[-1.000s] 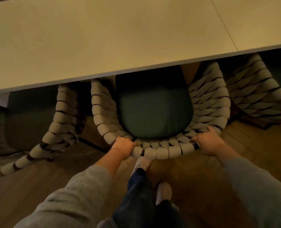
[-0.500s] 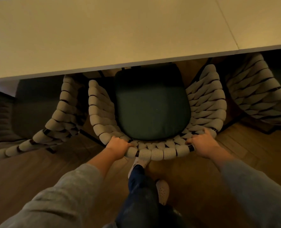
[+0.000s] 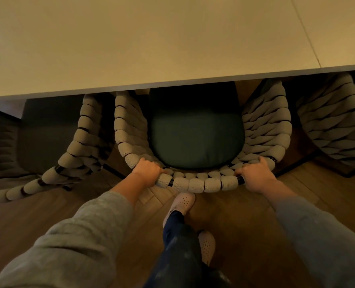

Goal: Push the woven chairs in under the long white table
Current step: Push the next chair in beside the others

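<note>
A: Far left, a neighbouring woven chair (image 3: 72,154) sits partly under the long white table (image 3: 151,48), close beside the middle chair (image 3: 199,183).

B: Left hand (image 3: 146,170) and right hand (image 3: 255,175) both curl tight on its back rim; green cushion (image 3: 195,138) half under. Another chair (image 3: 334,121) crowds the right.

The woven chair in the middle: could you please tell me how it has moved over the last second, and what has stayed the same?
The grey woven chair with the dark green seat cushion has slid slightly further under the long white table, so less cushion shows. The left hand and right hand keep gripping its back rim. One foot has stepped forward. The neighbouring woven chairs look unmoved.
</note>
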Motion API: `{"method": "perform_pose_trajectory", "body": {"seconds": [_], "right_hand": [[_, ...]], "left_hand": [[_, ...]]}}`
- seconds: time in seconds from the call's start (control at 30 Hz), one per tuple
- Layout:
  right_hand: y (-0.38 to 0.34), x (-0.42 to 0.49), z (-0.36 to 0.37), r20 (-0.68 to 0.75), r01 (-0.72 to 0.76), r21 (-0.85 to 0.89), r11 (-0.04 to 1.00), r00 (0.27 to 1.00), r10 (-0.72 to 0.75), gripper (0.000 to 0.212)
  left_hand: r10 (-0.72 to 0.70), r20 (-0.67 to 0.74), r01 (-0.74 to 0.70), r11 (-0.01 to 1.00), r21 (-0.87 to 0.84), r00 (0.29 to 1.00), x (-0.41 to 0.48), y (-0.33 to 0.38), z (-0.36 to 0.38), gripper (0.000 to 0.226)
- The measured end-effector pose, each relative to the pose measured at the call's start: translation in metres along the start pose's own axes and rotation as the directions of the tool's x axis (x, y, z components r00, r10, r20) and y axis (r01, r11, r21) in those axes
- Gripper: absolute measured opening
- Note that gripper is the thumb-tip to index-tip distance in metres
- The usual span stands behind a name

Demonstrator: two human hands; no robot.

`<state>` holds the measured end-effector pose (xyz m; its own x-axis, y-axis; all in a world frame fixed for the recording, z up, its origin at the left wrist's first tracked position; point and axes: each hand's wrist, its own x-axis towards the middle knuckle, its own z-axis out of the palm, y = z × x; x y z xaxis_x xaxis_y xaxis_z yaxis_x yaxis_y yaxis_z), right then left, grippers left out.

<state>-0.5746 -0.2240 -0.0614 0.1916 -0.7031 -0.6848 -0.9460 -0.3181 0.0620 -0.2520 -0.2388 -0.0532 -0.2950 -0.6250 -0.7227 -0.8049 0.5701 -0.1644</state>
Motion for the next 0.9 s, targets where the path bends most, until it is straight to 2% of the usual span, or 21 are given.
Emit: {"method": "perform_pose_trajectory", "body": {"seconds": [0.43,0.53,0.6,0.7,0.8,0.9], "right_hand": [[-0.005,0.016,0.003,-0.022,-0.002,-0.006,1.000,1.000,0.002,0.039],[-0.004,0.015,-0.005,0.023,0.009,-0.012,1.000,1.000,-0.008,0.046],[-0.002,0.012,-0.008,0.040,0.047,0.018,0.999,0.998,-0.048,0.060],[0.007,0.005,-0.008,0.002,0.111,0.127,0.986,0.994,-0.113,0.085],[0.026,-0.006,-0.009,-0.100,0.158,0.191,0.969,0.985,-0.141,0.095],[0.061,-0.023,-0.005,-0.236,0.118,0.264,0.957,0.970,-0.054,0.094]], "left_hand": [[0.002,0.026,-0.002,1.000,-0.016,1.000,0.008,-0.011,0.006,0.046],[0.046,0.129,-0.043,0.999,-0.029,0.991,0.009,-0.016,-0.006,0.057],[0.072,0.245,-0.052,0.995,-0.087,0.967,0.009,-0.015,-0.019,0.074],[0.149,0.395,0.001,0.935,-0.356,0.907,0.017,-0.002,-0.043,0.093],[0.253,0.333,-0.008,0.806,-0.591,0.908,0.035,0.020,-0.078,0.090],[0.263,0.159,-0.126,0.806,-0.578,0.952,0.057,0.054,-0.119,0.079]]}}
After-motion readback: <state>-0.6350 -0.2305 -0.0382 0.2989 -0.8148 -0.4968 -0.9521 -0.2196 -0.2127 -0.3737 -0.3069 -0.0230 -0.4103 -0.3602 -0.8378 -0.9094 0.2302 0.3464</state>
